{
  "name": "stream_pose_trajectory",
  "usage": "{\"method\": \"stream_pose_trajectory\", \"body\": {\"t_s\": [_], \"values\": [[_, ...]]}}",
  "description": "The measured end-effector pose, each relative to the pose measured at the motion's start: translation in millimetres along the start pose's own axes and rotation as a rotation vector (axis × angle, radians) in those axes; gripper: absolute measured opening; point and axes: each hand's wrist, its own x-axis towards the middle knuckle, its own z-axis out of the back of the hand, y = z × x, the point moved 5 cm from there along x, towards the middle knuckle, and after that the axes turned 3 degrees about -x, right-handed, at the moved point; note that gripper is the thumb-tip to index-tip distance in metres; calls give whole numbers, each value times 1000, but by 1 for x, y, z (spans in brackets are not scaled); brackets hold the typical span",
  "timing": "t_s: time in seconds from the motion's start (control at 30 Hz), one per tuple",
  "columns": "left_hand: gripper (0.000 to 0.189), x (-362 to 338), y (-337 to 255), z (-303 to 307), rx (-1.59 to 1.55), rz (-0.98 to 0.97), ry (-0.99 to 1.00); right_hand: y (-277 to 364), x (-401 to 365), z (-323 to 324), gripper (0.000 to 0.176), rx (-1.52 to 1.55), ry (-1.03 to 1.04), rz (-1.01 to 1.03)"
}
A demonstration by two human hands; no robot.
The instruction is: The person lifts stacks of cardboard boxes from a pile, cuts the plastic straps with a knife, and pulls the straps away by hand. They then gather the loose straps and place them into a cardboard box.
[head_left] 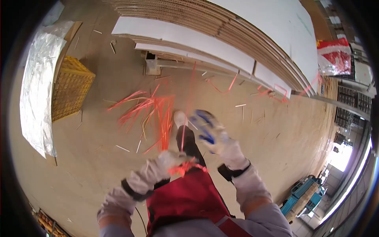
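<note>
A bundle of red-orange plastic strips hangs from my left hand, which is closed round its upper end close to my dark red apron. A knotted red clump sits beside those fingers. One thin pink strand runs up from there toward the stacked cardboard. My right hand, in a white and blue glove, is raised to the right of the strand with its fingers apart, slightly blurred, holding nothing. Both forearms wear pale sleeves with black bands.
Flat cardboard lies stacked on a metal frame ahead. At the left, a yellow crate stands beside silvery plastic wrap. A red and white bag is at upper right, a teal vehicle at lower right. Scraps litter the floor.
</note>
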Motion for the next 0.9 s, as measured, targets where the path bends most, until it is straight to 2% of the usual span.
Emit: {"method": "stream_pose_trajectory", "body": {"t_s": [0.07, 0.1, 0.13, 0.17, 0.2, 0.23, 0.27, 0.3, 0.33, 0.37, 0.4, 0.43, 0.47, 0.5, 0.53, 0.57, 0.6, 0.63, 0.67, 0.7, 0.73, 0.77, 0.8, 0.83, 0.87, 0.9], "values": [[29, -47, -42, -9, -384, 36, -102, 39, -4, -53, 37, -423, 134, 447], [27, -81, -61, 2, -603, 208, -273, 21, -21, -102, 34, -355, 219, 573], [25, -125, -71, 7, -822, 381, -452, -11, -41, -152, 31, -230, 460, 225], [27, -167, -75, 26, -743, 490, -603, -41, -78, -202, 30, -95, 694, -127], [33, -210, -80, 44, -667, 603, -750, -49, -111, -226, 30, 312, 396, -286], [39, -262, -57, 42, -972, 494, -939, -45, -138, -244, 32, 535, 521, -452], [43, -316, -44, 56, -889, 422, -1079, -33, -165, -266, 34, 592, 712, -498], [44, -358, -42, 66, -859, 444, -1282, -23, -185, -279, 37, 651, 900, -546], [44, -400, -41, 75, -809, 464, -1482, -23, -190, -267, 37, 655, 896, -550], [44, -445, -28, 84, -652, 517, -1408, -20, -180, -228, 27, 349, 715, -185], [43, -481, -24, 90, -357, 821, -1445, -42, -170, -188, 26, 109, 623, -100], [38, -464, -53, 100, -585, 985, -1365, -63, -160, -148, 26, -138, 527, -39], [36, -453, -50, 93, -474, 1005, -1515, -111, -134, -107, 35, -319, 517, -252], [35, -438, -45, 82, -356, 1030, -1658, -142, -98, -68, 35, 18, 278, -536], [35, -405, -36, 70, -356, 1050, -1662, -172, -66, -27, 40, 609, -172, -724], [34, -346, -26, 66, -294, 967, -1474, -198, -36, 13, 50, 952, -602, -725], [33, -277, -17, 63, -241, 883, -1286, -231, -6, 33, 49, 995, -619, -768], [33, -213, -10, 56, -317, 834, -1182, -263, 24, 53, 49, 1038, -638, -810], [33, -145, -1, 44, -515, 773, -1133, -280, 42, 58, 44, 841, -673, -733], [34, -84, 10, 31, -757, 717, -1107, -287, 44, 61, 44, 848, -663, -750], [34, -28, 23, 18, -943, 667, -1083, -284, 56, 58, 38, 1037, -457, -696], [34, 22, 29, 13, -1209, 695, -1075, -280, 67, 57, 33, 1213, -247, -629], [33, 61, 49, 0, -1247, 721, -1018, -298, 61, 47, 31, 1304, -206, -729], [30, 100, 61, -13, -1408, 741, -1127, -279, 49, 54, 34, 1294, -231, -707], [30, 131, 80, -35, -1537, 767, -1014, -273, 38, 59, 35, 1235, -176, -597], [33, 156, 106, -64, -1591, 593, -870, -267, 26, 62, 36, 1179, -124, -490]]}}
